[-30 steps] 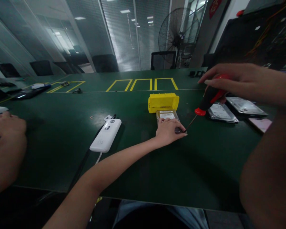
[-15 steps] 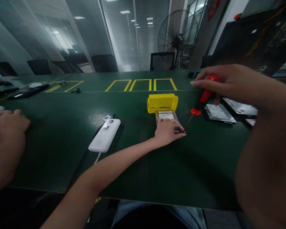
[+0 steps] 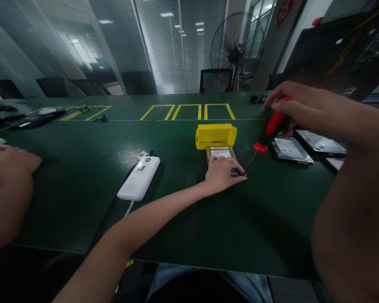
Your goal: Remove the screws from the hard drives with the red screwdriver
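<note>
My left hand (image 3: 222, 174) lies over the near end of a hard drive (image 3: 220, 152) on the green table (image 3: 183, 210), fingers pressed on its corner. My right hand (image 3: 298, 107) is wrapped around the red and black handle of a screwdriver (image 3: 269, 130). The screwdriver slants down to the left, and its tip meets the drive's near right corner beside my left fingertips. A yellow plastic box (image 3: 216, 134) stands just behind the drive.
Two more hard drives (image 3: 291, 150) (image 3: 320, 142) lie at the right. A white power bank (image 3: 139, 177) with a cable lies left of centre. Another person's hand (image 3: 14, 162) rests at the left edge. Yellow floor-tape boxes (image 3: 189, 111) and a fan (image 3: 235, 46) are beyond.
My right hand has turned on the screwdriver handle, fingers curling tighter around it. The tip and my left hand stay on the drive's corner. The other person's hand shifted slightly.
</note>
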`<action>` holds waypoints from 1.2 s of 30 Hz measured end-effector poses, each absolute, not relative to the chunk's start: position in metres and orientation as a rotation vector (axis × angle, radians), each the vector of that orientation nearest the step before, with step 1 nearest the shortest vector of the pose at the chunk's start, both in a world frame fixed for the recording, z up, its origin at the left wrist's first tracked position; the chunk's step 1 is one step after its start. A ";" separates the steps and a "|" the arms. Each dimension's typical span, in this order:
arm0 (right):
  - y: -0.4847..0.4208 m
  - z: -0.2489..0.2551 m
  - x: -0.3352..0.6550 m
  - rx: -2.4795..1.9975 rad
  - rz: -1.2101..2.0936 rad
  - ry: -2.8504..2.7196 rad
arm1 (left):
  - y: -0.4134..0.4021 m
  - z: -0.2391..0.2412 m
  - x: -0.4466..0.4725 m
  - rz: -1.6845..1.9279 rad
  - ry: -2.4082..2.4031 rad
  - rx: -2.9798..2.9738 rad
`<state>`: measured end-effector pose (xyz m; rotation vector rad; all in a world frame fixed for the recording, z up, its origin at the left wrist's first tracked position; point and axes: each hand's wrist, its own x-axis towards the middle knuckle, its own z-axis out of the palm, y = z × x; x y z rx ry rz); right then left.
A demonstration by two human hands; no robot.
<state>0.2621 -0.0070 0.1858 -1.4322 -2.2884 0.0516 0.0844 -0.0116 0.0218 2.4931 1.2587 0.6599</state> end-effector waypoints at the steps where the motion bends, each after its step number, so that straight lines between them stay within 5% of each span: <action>1: -0.007 0.186 0.263 -1.430 0.045 -2.298 | -0.012 0.022 0.084 0.665 1.261 2.490; 23: -0.009 0.187 0.254 -1.638 0.067 -2.188 | -0.012 0.019 0.085 0.733 1.249 2.505; 36: -0.007 0.185 0.256 -1.316 0.282 -2.247 | -0.012 0.020 0.084 0.695 1.264 2.496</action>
